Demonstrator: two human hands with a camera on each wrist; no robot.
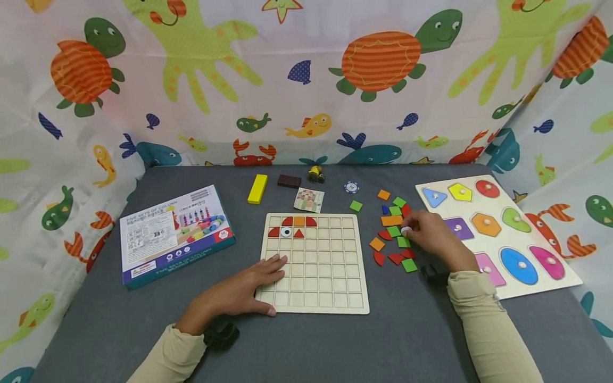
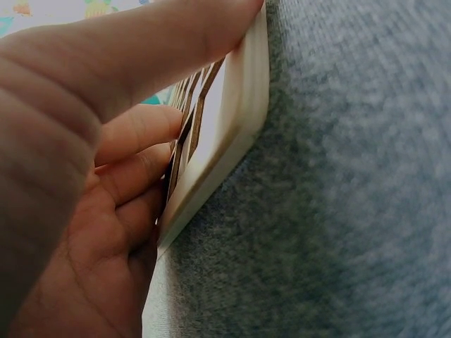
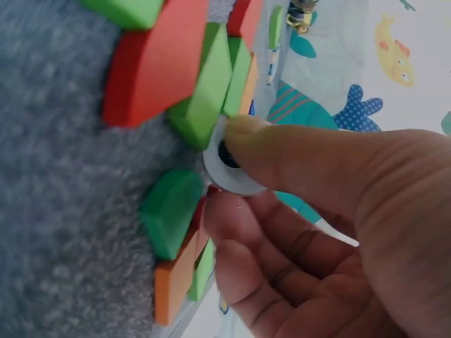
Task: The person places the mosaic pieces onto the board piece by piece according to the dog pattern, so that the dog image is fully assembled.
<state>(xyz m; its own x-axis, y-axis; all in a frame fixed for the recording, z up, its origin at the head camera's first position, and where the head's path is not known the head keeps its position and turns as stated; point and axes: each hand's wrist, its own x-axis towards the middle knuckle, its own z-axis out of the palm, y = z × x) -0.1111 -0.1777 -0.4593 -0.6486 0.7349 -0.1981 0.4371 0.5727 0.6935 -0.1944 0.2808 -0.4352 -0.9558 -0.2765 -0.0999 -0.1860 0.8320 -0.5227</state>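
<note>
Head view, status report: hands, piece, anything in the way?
Left hand flat on wooden grid board. Right hand pinches white round eye piece among loose coloured tiles. Nothing between it and the board.

Head view: even, bright, diffuse lighting; shadows faint and soft under the left hand and right hand. No glare. Wide-angle bowing at the edges. Both wrist views dimmer, close-range: left thumb and right-hand fingers blurred, felt soft.
</note>
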